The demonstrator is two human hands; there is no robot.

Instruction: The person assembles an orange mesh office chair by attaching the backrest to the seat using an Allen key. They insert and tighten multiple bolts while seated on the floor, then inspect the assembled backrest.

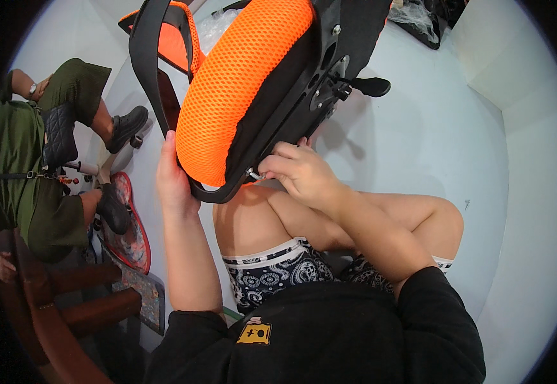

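Note:
An office chair seat with an orange mesh cushion (243, 83) is tipped up on its side in front of me. A black armrest (145, 61) loops along its left side and meets the seat's black frame at the lower corner. My left hand (177, 182) is closed around that armrest near the corner. At the frame's lower edge, my right hand (304, 171) pinches a small silver metal piece (253, 174), bolt-like or the end of a key; the fingers partly hide it. Farther up the underside sit a metal bracket (333, 80) with bolts and a black lever (371, 86).
A seated person in dark green clothes (19, 153) and black clogs is at the left. Brown wooden furniture (54, 320) stands at lower left, near a red-edged mat (139, 237). Clear plastic wrap (416, 19) lies at the top right. A small metal piece (466, 204) rests on the floor by the right wall (541, 192).

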